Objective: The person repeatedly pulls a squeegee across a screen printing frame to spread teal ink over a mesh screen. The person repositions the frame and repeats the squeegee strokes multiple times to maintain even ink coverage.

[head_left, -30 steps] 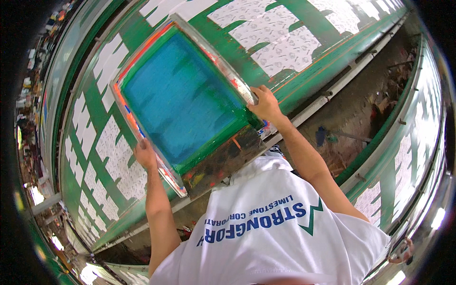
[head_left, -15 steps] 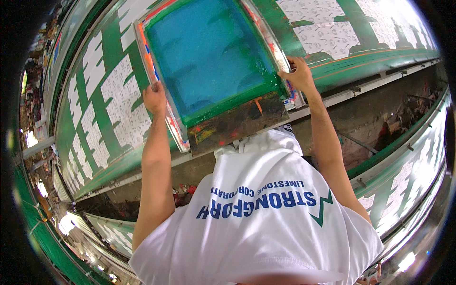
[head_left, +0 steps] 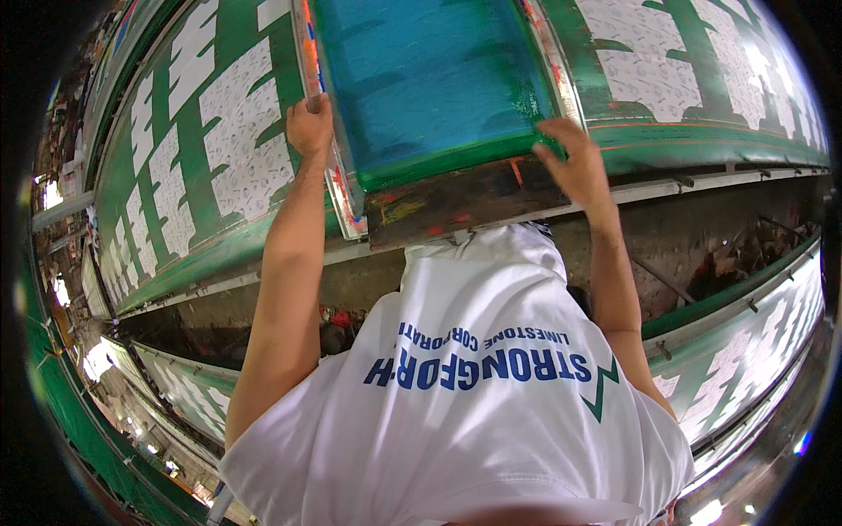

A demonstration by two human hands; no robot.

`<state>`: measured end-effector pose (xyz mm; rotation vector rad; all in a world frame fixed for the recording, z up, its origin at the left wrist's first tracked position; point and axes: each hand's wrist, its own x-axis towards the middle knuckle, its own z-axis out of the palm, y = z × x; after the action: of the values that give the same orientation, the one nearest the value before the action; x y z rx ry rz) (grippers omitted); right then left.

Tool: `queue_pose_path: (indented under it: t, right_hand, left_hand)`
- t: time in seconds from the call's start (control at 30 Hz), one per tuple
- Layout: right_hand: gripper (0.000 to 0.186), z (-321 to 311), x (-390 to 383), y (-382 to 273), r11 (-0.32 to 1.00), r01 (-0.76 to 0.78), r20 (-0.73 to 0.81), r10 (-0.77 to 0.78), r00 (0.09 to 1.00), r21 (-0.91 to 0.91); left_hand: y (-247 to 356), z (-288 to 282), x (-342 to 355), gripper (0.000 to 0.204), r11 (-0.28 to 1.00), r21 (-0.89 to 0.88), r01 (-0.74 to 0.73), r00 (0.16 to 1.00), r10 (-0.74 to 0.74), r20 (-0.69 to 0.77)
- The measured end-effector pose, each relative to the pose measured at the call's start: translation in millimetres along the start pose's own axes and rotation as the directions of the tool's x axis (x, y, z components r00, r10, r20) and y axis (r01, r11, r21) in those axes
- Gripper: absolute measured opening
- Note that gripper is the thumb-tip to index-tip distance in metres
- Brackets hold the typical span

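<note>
A screen-printing frame (head_left: 346, 207) with paint-smeared rails lies on the green printing table. Its blue mesh (head_left: 430, 79) is bordered with wet-looking green ink. Along the near end runs a dark, paint-stained board (head_left: 456, 209). My left hand (head_left: 310, 127) is closed round the left rail. Over the near right corner of the frame is my right hand (head_left: 575, 164), thumb and fingers apart, with nothing seen in it. It hides the lower end of the right rail, and whether it touches the frame I cannot tell.
White printed fabric pieces (head_left: 237, 123) lie in rows on the green table (head_left: 184, 263), left and right of the frame. A metal rail with pegs (head_left: 684, 181) edges the table. Behind me, across a gap, stands another long green table (head_left: 737, 324) with white pieces.
In my view, the frame and table sit higher and further right. My left hand keeps its hold on the rail. My right hand has come off the right rail and its fingers have spread.
</note>
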<state>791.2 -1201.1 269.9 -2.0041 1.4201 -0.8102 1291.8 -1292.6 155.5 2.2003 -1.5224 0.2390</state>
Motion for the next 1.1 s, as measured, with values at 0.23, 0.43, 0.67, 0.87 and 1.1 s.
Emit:
queue_pose_path:
  t: [0.23,0.43,0.67,0.87,1.1]
  right_hand:
    - [0.056,70,-36,-61,0.813,0.574,0.545,-0.441,0.713,-0.093]
    - [0.054,78,-20,-78,0.789,0.566,0.585,-0.349,0.732,-0.238]
    - [0.050,101,-5,-95,0.827,0.347,0.480,-0.109,0.871,-0.443]
    - [0.049,101,-3,-95,0.818,0.323,0.471,-0.073,0.879,-0.476]
    - [0.056,78,19,-126,0.868,0.171,0.479,0.086,0.873,-0.467]
  left_hand:
    - [3,-5,0,0.055,0.992,-0.098,0.080,0.996,-0.076,0.046]
    - [4,-5,-3,0.057,0.990,-0.117,0.073,0.997,-0.071,0.026]
    - [-1,-1,-3,0.058,0.981,-0.166,0.098,0.995,-0.091,0.050]
    - [-5,5,-7,0.046,0.976,-0.201,0.084,0.996,-0.085,0.005]
    - [-6,10,-7,0.039,0.978,-0.205,0.049,0.998,-0.055,-0.025]
